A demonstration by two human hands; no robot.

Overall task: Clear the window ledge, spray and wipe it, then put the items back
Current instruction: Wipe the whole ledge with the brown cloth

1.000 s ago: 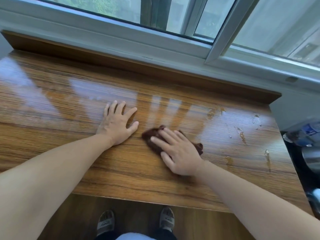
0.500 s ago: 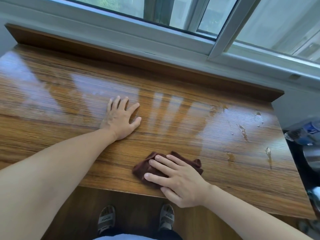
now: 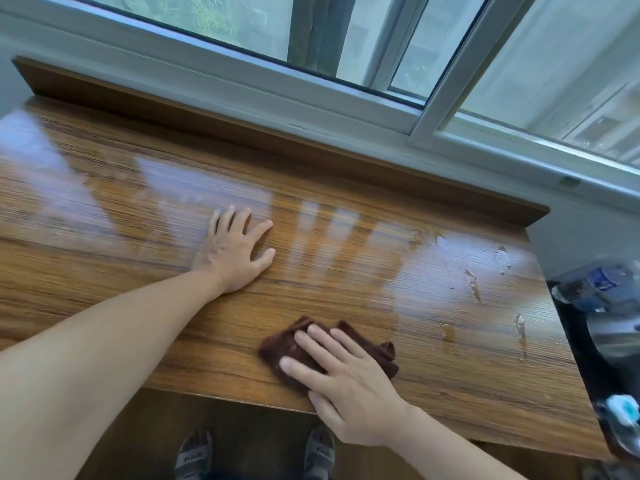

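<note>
The wooden window ledge (image 3: 104,278) fills most of your view, a wide glossy board with dark grain that runs from the left edge to a corner at the right. Its far side ends at a low wooden upstand, and behind that stands the pale window frame (image 3: 346,98) with sliding panes. Window light reflects in broad pale patches across the far half of the board.

Your left hand (image 3: 232,254) lies flat on the ledge near its middle, palm down, fingers stretched out and slightly spread, gripping nothing. The forearm reaches in from the lower left.

Your right hand (image 3: 346,382) is at the near edge of the ledge, right of the left hand and well apart from it. It presses palm down on a dark brown cloth (image 3: 377,351), fingers extended and laid flat over it rather than curled around it. The cloth is bunched beneath the fingers and shows on the left and far sides of the hand, touching the wood.

On the right part of the ledge, small wet spots and streaks (image 3: 472,284) sit scattered on the surface. Past the right end of the board, a blurred clear bottle with a blue label (image 3: 602,282) lies among dark objects that you cannot make out. Below the near edge, your two feet in grey sandals (image 3: 194,455) stand on the floor.
</note>
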